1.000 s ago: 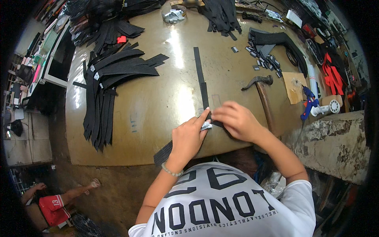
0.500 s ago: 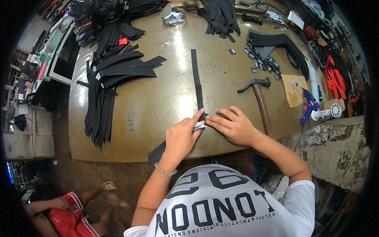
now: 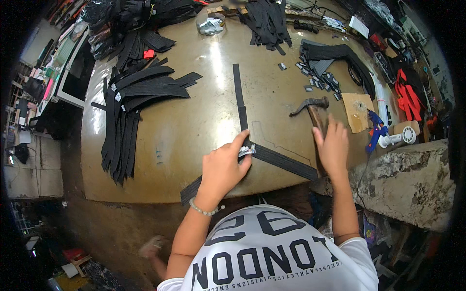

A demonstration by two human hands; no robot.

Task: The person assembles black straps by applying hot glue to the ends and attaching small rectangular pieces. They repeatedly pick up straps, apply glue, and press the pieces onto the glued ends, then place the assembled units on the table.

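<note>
Near the tabletop's front edge, the left hand presses black ribbed straps where they meet, white tags by its thumb, grip unclear; the right hand, loosely open, is at a wooden hammer handle.

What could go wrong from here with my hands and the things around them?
Your left hand is at the spot where the black straps meet, with the right hand away from them, so they might shift out of line.
The right hand is at the hammer; a blow near that join could catch your left fingers.
The blue glue gun lies near the table's right edge, so a bump might knock it off.
</note>
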